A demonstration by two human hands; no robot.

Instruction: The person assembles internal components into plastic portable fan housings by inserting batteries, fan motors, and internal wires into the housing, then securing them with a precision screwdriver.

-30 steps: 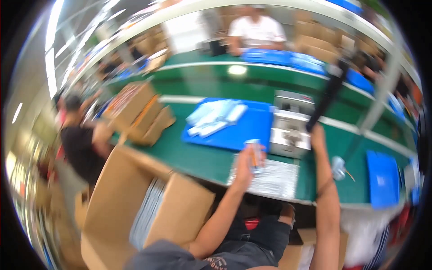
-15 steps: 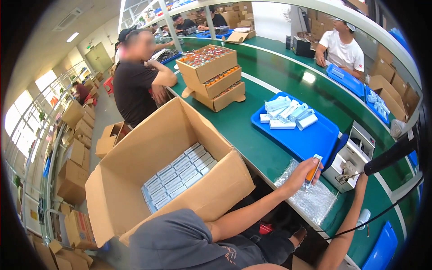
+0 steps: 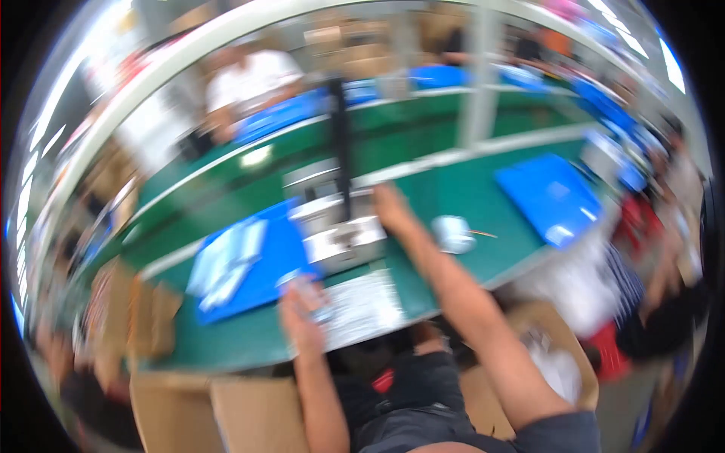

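Note:
The whole view is smeared by motion. My left hand (image 3: 300, 313) is closed around a small slim item (image 3: 310, 293), pale and blurred, its kind not clear. Under that hand lies a sheet of clear bubble wrap (image 3: 366, 306) at the bench's near edge. My right hand (image 3: 388, 205) is at the right side of a metal bench machine (image 3: 343, 241), its fingers too blurred to read. Left of the machine, a blue tray (image 3: 283, 245) bears several pale blue-and-white packets (image 3: 226, 264).
A black upright arm (image 3: 337, 143) rises beside the machine. A white roll-like object (image 3: 455, 234) and another blue tray (image 3: 550, 198) are on the green bench to the right. Cardboard boxes (image 3: 257, 411) stand below its near edge. Across the bench sits a co-worker in white (image 3: 253, 79).
My view has swung to the right, bringing the machine to the middle and the large carton mostly out of sight. My left hand still holds the slim item, which showed orange before.

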